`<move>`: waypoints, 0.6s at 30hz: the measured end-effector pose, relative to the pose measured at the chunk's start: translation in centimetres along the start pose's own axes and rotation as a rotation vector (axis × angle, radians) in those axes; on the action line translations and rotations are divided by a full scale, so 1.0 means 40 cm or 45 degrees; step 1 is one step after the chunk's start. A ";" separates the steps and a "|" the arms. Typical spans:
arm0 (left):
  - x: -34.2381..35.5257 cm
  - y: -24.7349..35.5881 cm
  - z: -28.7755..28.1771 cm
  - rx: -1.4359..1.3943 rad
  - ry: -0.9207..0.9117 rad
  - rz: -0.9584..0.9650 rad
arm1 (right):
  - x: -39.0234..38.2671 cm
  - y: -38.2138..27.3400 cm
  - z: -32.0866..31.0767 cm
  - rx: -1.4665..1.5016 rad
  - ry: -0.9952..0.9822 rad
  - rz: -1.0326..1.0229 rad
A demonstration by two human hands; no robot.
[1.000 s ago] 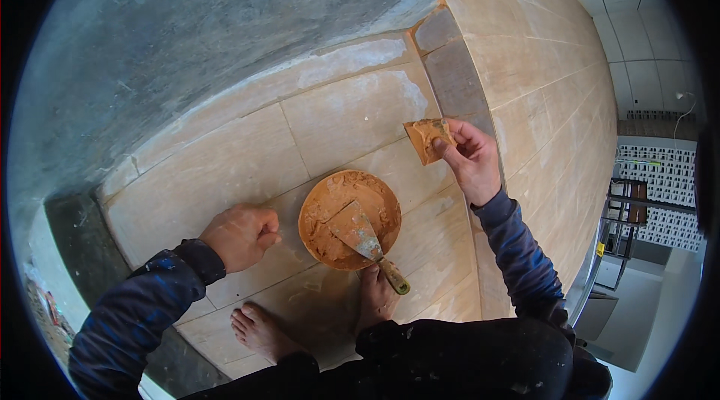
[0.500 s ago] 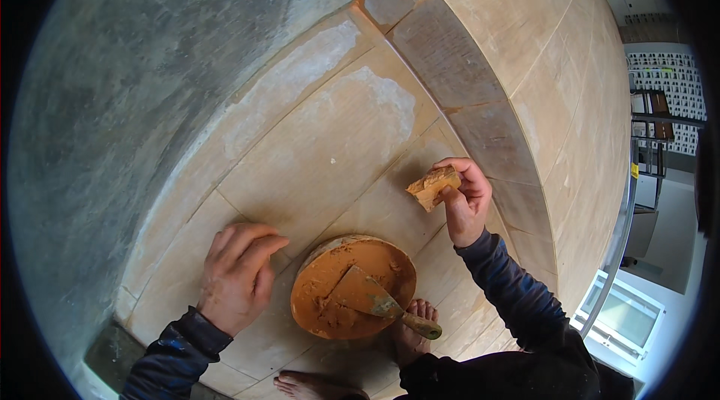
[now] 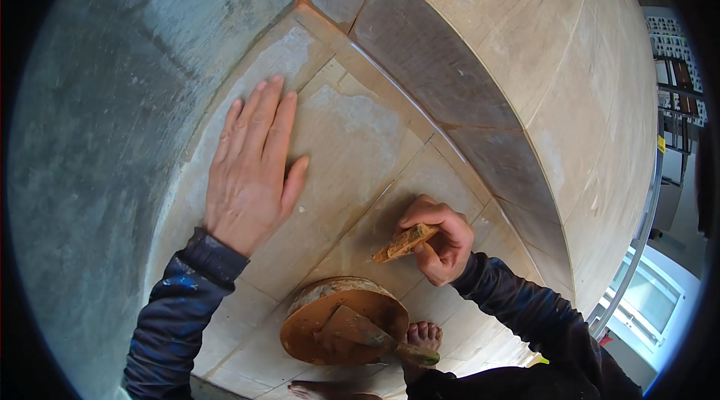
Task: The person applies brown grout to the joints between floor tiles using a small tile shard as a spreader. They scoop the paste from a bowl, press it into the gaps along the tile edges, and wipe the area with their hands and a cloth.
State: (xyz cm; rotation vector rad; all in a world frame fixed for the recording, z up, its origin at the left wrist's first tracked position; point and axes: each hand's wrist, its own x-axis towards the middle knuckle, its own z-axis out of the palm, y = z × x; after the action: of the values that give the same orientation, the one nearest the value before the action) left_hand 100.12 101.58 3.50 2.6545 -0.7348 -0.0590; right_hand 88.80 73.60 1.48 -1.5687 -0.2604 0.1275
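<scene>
My left hand (image 3: 251, 164) is stretched out palm down over the tan tiles near the grey wall, fingers straight and thumb apart. Nothing is in it; whether it touches the tiles I cannot tell for sure. My right hand (image 3: 444, 241) pinches a small flat block (image 3: 405, 243) smeared with orange paste, held tilted above the floor. Its material is hidden under the paste. Below that hand sits a round bowl (image 3: 304, 295) with orange grout-like paste inside. A putty knife (image 3: 352, 327) rests in the bowl, its handle over the rim beside my foot.
Tan floor tiles (image 3: 300, 246) with whitish patches meet a grey wall (image 3: 112, 115) on the left. A step with dark riser tiles (image 3: 435, 55) curves along the right. My bare foot (image 3: 424, 335) is close to the bowl. A metal rail (image 3: 637, 265) stands far right.
My left hand has moved forward and its fingers have straightened out. My right hand has come slightly down and left, turning the block edge-on. The view has shifted.
</scene>
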 end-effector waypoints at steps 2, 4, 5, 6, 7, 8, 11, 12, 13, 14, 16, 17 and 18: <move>0.060 -0.002 0.033 0.061 0.049 0.004 | 0.008 0.001 -0.005 -0.025 -0.043 -0.062; 0.100 0.001 0.056 0.140 0.186 -0.046 | 0.016 -0.001 -0.005 -0.024 -0.050 -0.090; 0.116 0.003 0.071 0.139 0.177 -0.039 | 0.016 0.001 -0.010 -0.044 -0.061 -0.112; 0.129 0.005 0.083 0.148 0.205 -0.057 | 0.016 0.005 -0.017 -0.041 -0.052 -0.107; 0.142 0.009 0.095 0.157 0.233 -0.075 | 0.018 0.009 -0.025 -0.069 -0.081 -0.139; 0.153 0.013 0.102 0.162 0.223 -0.071 | 0.018 0.010 -0.026 -0.090 -0.112 -0.174; 0.192 0.043 0.123 0.234 0.280 -0.129 | 0.014 -0.004 -0.022 -0.013 -0.040 -0.066; 0.205 0.058 0.132 0.239 0.311 -0.183 | 0.013 -0.007 -0.018 -0.004 -0.042 -0.068; 0.212 0.075 0.140 0.244 0.344 -0.237 | 0.012 -0.011 -0.013 0.022 -0.024 -0.025; 0.217 0.095 0.151 0.244 0.349 -0.239 | 0.013 -0.015 -0.015 0.036 -0.005 0.018; 0.223 0.138 0.166 0.084 0.323 -0.200 | 0.004 -0.046 -0.016 0.133 0.037 0.061; 0.219 0.155 0.158 0.096 0.325 -0.206 | 0.001 -0.068 -0.008 0.250 0.081 0.106; 0.210 0.165 0.154 0.082 0.269 -0.202 | 0.007 -0.092 0.008 0.205 0.085 0.041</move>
State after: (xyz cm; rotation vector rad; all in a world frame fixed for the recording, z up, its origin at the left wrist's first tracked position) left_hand 103.28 89.99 0.79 2.7209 -0.4643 0.2024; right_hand 88.68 73.97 5.15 -1.4149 -0.1679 0.1182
